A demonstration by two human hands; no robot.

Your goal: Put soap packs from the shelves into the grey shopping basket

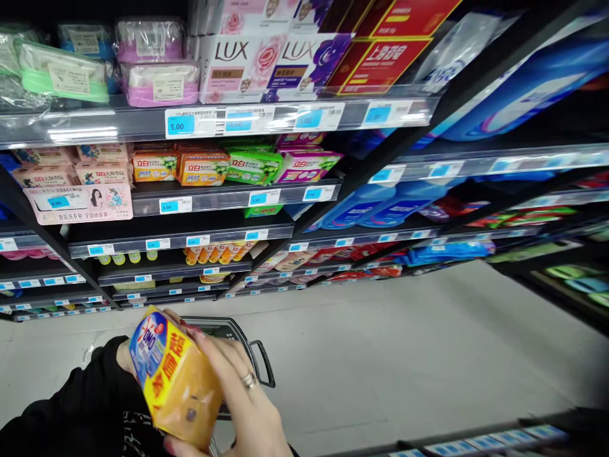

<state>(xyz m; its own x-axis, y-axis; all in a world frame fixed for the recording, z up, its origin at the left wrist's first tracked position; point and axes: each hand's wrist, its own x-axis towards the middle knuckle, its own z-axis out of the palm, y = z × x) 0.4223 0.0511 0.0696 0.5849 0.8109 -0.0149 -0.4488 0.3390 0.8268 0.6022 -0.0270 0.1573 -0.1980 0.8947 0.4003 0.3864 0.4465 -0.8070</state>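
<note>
A yellow plastic-wrapped OMO soap pack (166,374) is held tilted in front of me, low in the head view. My right hand (247,387), with a ring on one finger, grips it from the right: fingers lie along the upper side and the thumb is at the bottom end. My left hand (124,357) reaches in from a black sleeve and goes behind the pack. Most of it is hidden, but fingers appear to curl over the far top edge. Below the pack, a dark shopping basket (233,327) with a handle (264,364) is partly covered.
Shelves ahead hold LUX soap boxes (242,66), red soap boxes (380,66), lidded soap dishes (162,86) and orange-wrapped soap bars (202,168). Blue detergent bottles (533,95) stand to the right. Pale floor (380,343) runs along the aisle, with another shelf edge (476,441) at bottom right.
</note>
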